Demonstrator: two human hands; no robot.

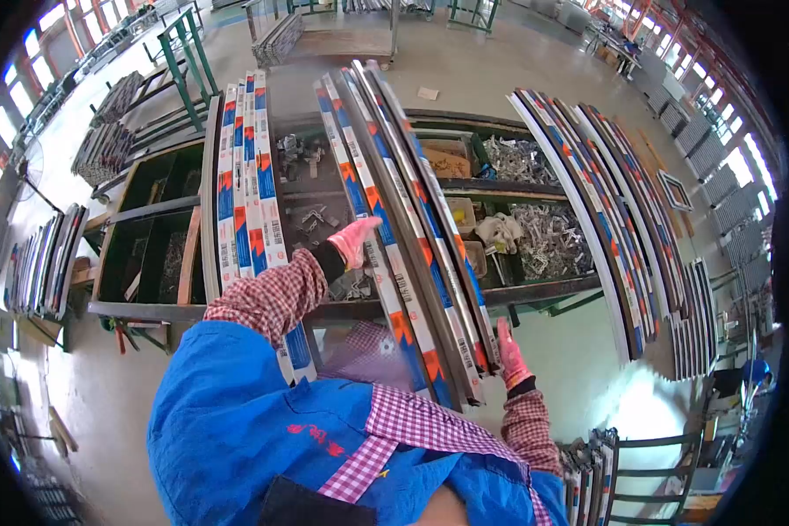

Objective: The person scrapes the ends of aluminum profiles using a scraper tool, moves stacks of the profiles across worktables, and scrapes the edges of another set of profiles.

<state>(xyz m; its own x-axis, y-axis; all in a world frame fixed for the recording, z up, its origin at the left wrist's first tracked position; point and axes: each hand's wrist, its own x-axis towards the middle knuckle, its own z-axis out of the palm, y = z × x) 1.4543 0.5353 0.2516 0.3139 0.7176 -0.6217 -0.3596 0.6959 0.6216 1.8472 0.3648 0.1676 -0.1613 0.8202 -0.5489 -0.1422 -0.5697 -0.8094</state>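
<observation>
A bundle of several long metal profiles (397,263), wrapped in printed white, blue and orange film, slants across the middle of my view. My left hand (354,242), in a pink glove, grips the bundle's left side, with the fingers over the outer profile. At the near right end, my right hand (511,356), also gloved, holds the right side; its fingers are partly hidden by the profiles. Beneath the bundle is a dark metal work frame (552,287) with bins. More wrapped profiles (226,197) lie across the frame to the left of the bundle.
Right of the bundle, bins hold small metal fittings (548,241), with a white cloth (500,231) beside them. Another stack of wrapped profiles (600,219) stands at the right. A green rack (188,53) is at the far left, and a cart (346,42) is farther back.
</observation>
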